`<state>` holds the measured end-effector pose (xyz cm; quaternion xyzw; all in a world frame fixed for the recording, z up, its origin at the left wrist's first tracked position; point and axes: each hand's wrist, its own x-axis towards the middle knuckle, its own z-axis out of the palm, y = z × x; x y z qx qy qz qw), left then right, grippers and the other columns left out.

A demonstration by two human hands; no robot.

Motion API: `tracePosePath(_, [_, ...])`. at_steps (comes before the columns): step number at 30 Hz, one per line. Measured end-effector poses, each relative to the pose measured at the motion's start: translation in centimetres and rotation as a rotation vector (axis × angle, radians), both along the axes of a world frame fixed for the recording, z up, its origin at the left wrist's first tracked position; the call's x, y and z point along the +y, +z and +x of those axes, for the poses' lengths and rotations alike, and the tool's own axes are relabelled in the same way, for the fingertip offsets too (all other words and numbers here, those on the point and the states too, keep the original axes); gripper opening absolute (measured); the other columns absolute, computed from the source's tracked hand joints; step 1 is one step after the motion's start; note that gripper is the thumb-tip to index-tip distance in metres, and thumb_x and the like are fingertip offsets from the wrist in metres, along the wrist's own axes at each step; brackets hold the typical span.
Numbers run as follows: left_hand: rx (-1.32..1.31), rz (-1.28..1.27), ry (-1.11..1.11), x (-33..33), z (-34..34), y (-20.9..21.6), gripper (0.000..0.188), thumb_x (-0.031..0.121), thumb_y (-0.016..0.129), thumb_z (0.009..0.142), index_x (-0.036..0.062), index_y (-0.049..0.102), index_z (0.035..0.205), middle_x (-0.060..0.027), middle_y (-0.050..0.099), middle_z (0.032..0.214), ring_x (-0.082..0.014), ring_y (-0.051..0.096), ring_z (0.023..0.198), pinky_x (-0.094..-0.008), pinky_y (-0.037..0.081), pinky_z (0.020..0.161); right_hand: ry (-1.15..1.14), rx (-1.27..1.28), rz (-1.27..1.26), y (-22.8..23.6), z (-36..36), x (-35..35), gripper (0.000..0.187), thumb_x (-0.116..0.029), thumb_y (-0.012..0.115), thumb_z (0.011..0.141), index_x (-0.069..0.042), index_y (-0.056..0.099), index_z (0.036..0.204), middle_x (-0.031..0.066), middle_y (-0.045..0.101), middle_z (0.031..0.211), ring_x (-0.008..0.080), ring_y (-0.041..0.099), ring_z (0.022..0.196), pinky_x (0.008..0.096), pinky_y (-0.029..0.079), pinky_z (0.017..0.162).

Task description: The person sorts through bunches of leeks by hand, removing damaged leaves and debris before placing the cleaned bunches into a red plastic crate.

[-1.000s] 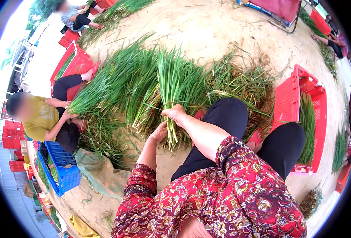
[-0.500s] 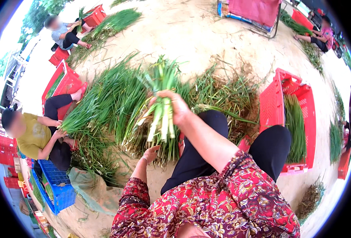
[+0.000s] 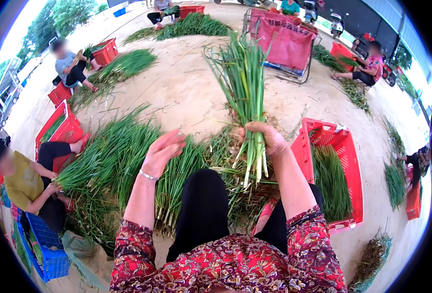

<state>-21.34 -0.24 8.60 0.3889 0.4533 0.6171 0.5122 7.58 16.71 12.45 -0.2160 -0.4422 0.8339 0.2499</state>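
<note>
Bright, diffuse daylight floods the pale ground (image 3: pixel 186 93) around us, shadows soft and faint, the sky (image 3: pixel 16 35) glaring white at upper left. The left hand (image 3: pixel 163 152) looks slightly smeared; straight edges bow toward a black, violet-fringed rim.

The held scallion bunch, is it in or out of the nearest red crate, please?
Out: the right hand grips the scallion bunch left of the nearest red crate, with no part inside its walls.
</note>
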Motion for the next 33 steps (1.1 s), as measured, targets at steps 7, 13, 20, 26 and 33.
tracePosePath(7, [-0.250, -0.072, -0.183, 9.8, 11.0, 0.5, 0.108, 0.022, 0.083, 0.073, 0.0098, 0.008, 0.150, -0.0165, 0.044, 0.139, -0.0282, 0.045, 0.127, -0.0443, 0.039, 0.102, -0.326, -1.006, 1.066, -2.0, 1.1, -2.9, 0.059, -0.027, 0.072, 0.071, 0.000, 0.049, 0.119, 0.0216, 0.066, 0.094, 0.0339, 0.067, 0.090, 0.0416, 0.052, 0.082])
tracePosePath(13, [-0.651, -0.078, -0.059, 11.6, 13.1, -4.8, 0.056, 0.040, 0.079, 0.075, 0.0080, 0.058, 0.116, -0.0085, 0.064, 0.113, -0.0267, 0.058, 0.107, -0.0462, 0.044, 0.098, -0.490, -1.170, 1.723, -5.2, 2.3, -6.7, 0.047, -0.014, 0.060, 0.076, 0.000, 0.049, 0.120, 0.0132, 0.059, 0.088, 0.0294, 0.060, 0.082, 0.0414, 0.045, 0.081])
tracePosePath(20, [-0.735, 0.053, -0.068, 11.6, 12.0, -4.8, 0.034, 0.020, 0.071, 0.083, 0.0038, 0.061, 0.112, -0.0132, 0.066, 0.108, -0.0270, 0.062, 0.101, -0.0441, 0.051, 0.090, -0.440, -0.967, 1.773, -5.2, 2.3, -9.2, 0.082, -0.028, 0.074, 0.071, -0.001, 0.037, 0.139, 0.0155, 0.051, 0.097, 0.0309, 0.054, 0.091, 0.0449, 0.039, 0.087])
tracePosePath(26, [-0.778, 0.276, -0.161, 10.7, 10.8, -3.2, 0.066, 0.013, 0.070, 0.083, 0.0168, 0.039, 0.141, -0.0026, 0.061, 0.089, -0.0294, 0.061, 0.097, -0.0493, 0.050, 0.089, -0.392, -0.358, 0.702, -2.9, 5.0, -6.3, 0.044, -0.024, 0.072, 0.085, -0.003, 0.051, 0.117, 0.0138, 0.062, 0.106, 0.0198, 0.063, 0.095, 0.0333, 0.052, 0.081])
tracePosePath(33, [-0.681, 0.357, -0.287, 9.8, 11.5, -1.9, 0.081, 0.018, 0.071, 0.082, 0.0186, 0.025, 0.148, -0.0006, 0.056, 0.087, -0.0236, 0.058, 0.096, -0.0478, 0.048, 0.090, -0.101, -0.721, 0.497, -2.9, 6.5, -3.8, 0.060, -0.045, 0.053, 0.095, 0.003, 0.052, 0.130, 0.0160, 0.060, 0.123, 0.0204, 0.053, 0.117, 0.0333, 0.039, 0.101])
